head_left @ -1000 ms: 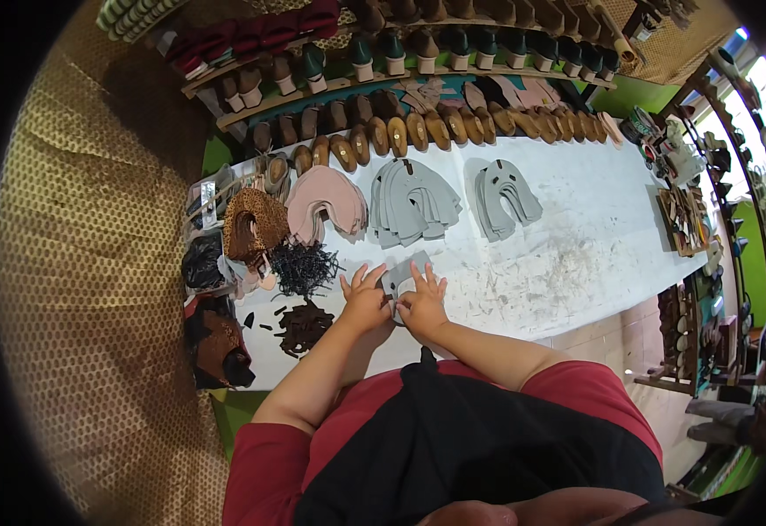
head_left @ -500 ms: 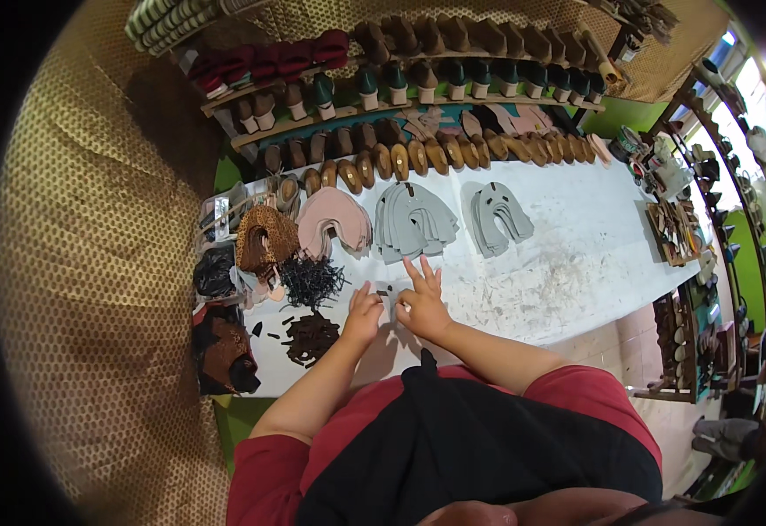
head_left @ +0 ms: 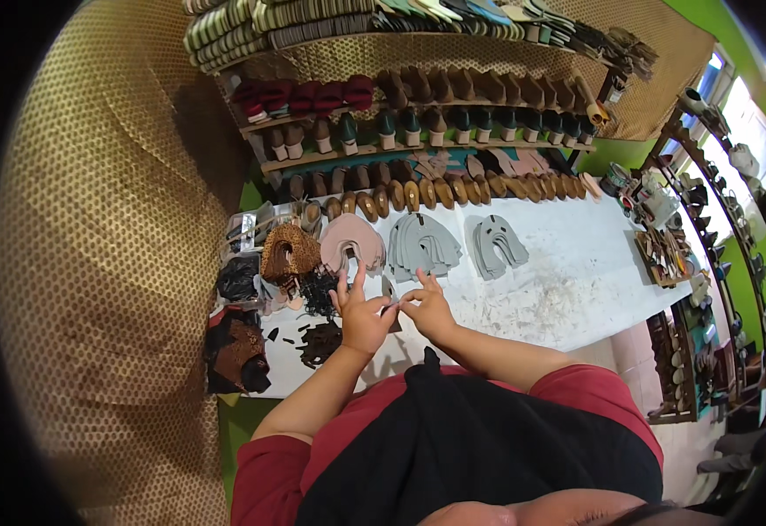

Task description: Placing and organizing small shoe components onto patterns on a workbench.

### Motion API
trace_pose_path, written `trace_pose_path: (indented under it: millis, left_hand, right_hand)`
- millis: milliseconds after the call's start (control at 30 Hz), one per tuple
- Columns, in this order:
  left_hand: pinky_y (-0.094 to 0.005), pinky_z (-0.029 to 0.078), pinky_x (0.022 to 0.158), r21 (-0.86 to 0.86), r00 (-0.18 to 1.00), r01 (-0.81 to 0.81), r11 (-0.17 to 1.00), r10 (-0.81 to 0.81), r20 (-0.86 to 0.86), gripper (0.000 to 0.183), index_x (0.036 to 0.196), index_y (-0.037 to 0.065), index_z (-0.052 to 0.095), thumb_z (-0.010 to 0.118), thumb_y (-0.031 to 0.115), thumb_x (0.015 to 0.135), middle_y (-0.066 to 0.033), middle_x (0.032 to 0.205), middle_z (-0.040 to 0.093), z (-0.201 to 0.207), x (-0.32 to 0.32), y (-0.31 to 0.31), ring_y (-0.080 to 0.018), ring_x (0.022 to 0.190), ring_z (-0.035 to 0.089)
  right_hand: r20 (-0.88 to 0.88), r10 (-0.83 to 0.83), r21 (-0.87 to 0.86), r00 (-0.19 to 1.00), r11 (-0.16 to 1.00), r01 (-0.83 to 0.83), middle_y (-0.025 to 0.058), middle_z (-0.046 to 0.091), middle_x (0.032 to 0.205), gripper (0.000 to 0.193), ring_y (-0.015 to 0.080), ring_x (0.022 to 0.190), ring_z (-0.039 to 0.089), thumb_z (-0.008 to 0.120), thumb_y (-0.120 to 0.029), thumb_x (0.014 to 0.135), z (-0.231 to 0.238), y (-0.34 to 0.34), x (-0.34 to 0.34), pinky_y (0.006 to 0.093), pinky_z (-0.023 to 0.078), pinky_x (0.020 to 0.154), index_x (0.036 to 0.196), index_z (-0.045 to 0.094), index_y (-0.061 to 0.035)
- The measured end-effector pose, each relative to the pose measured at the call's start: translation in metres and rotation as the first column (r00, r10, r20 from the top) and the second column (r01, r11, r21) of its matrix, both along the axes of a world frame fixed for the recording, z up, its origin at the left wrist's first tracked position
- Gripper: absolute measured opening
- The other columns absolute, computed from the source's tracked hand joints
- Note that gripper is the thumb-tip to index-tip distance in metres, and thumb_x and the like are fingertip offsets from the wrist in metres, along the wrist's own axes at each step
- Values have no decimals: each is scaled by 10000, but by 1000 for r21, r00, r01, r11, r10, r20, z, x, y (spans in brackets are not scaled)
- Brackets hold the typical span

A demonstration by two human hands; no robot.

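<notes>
My left hand (head_left: pixel 365 323) and my right hand (head_left: pixel 428 312) meet above the near part of the white table, thumbs and forefingers pinched, other fingers raised. A small dark strip (head_left: pixel 389 310) shows at my left fingertips. My right fingertips are closed right beside it; what they hold is too small to make out. Beyond the hands lie a fanned stack of grey curved shoe-upper pieces (head_left: pixel 409 245), a smaller grey stack (head_left: pixel 490 250) and a pink stack (head_left: pixel 348 238). A pile of dark brown strips (head_left: pixel 317 345) and a heap of black strips (head_left: pixel 320 296) lie left of my left hand.
Leopard-patterned pieces (head_left: pixel 288 249) and a black bag (head_left: pixel 239 279) crowd the table's left end. Wooden shoe lasts (head_left: pixel 411 194) line the back below racks of shoes (head_left: pixel 435 127). A tool box (head_left: pixel 663 254) stands at the right end of the white table (head_left: pixel 567 302).
My hands have come together, the left one moving right and raising its fingers. The view has tilted up, showing more of the upper shelf.
</notes>
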State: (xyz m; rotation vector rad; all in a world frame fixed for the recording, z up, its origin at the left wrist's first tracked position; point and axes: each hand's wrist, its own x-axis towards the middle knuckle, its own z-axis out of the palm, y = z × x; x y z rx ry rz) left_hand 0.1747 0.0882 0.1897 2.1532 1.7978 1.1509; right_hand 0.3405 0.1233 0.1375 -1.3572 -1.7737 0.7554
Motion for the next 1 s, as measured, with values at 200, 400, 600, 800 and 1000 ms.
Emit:
trace_pose_path:
  millis: [200, 400, 600, 800, 1000]
  left_hand:
    - [-597, 73, 1177, 336, 984, 76, 939, -15, -179, 103, 753, 136, 743, 806, 203, 707, -172, 1543, 406, 11, -4, -7, -434, 1444, 261]
    - [-566, 52, 1190, 634, 966, 131, 762, 45, -254, 87, 758, 185, 720, 783, 241, 738, -141, 1499, 468, 15, -3, -8, -385, 1444, 271]
    - [-655, 61, 1151, 272, 998, -26, 962, 43, -55, 203, 847, 127, 750, 778, 302, 748, -220, 1594, 280, 31, 5, -19, -466, 1472, 157]
    - [-632, 112, 1157, -189, 997, -76, 979, 71, -32, 306, 1077, 177, 768, 756, 299, 796, -225, 1624, 208, 41, 7, -20, -507, 1477, 135]
    - [-549, 143, 1185, -210, 957, 52, 976, 11, 289, 296, 1044, 203, 787, 781, 333, 778, -165, 1643, 201, 7, -9, -8, -486, 1491, 96]
  right_hand:
    - [-709, -327, -589, 624, 761, -270, 224, 494, 1457, 213, 271, 1420, 359, 697, -111, 820, 51, -9, -7, 401, 283, 1102, 981, 708, 28]
    - [-716, -383, -641, 584, 692, -333, 110, 657, 1035, 250, 201, 1089, 517, 669, -151, 861, 69, -17, -2, 354, 345, 981, 1013, 680, 47]
    - [-505, 85, -268, 859, 931, -249, 208, 659, 1188, 165, 304, 1416, 360, 681, -200, 868, 74, -19, 14, 452, 243, 1133, 909, 736, -50]
    - [-146, 97, 6, 984, 995, -97, 298, 499, 1416, 171, 409, 1497, 178, 710, -291, 848, 53, -15, 17, 490, 117, 1202, 884, 763, -132]
    - [40, 242, -90, 970, 967, -237, 330, 363, 1504, 176, 428, 1486, 205, 681, -265, 863, 44, -4, 22, 480, 171, 1194, 966, 734, -132]
